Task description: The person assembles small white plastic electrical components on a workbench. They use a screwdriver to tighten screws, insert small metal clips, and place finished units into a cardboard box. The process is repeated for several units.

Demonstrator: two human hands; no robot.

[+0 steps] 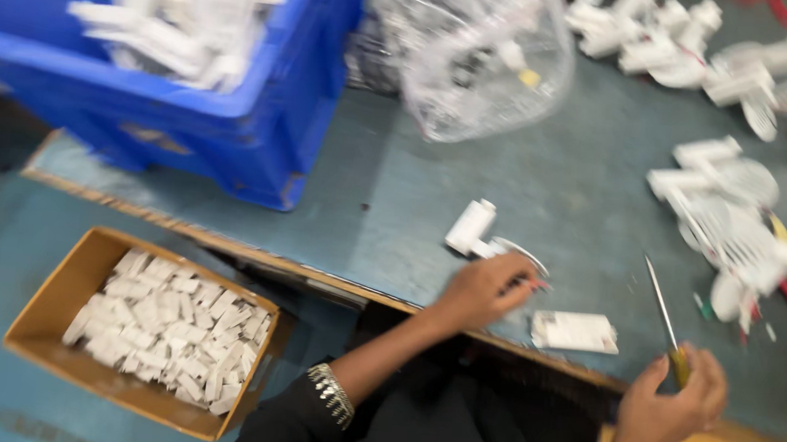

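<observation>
View from above of a person seated at a grey-green table [546,186], the picture blurred by motion. The left hand [486,289] rests on the table's near edge, fingers curled down over a small white fan part [481,233] with a thin wire guard; whether they actually grip it is too blurred to tell. The right hand [674,397], to the right of the fan part and nearer the person, is closed around the yellow handle of a slim screwdriver [665,317], its shaft pointing up and away. A flat white piece [575,331] lies between the two hands. Further right of the fan part sits a heap of finished white fans [730,219]; behind it, a clear plastic bag [472,54] and a blue crate [172,63]. Left of it, below the table, an open cardboard box [146,328] holds small white pieces. A likely risk: the screwdriver tip could slip and jab the left hand, since the fan part is small and loosely steadied.
</observation>
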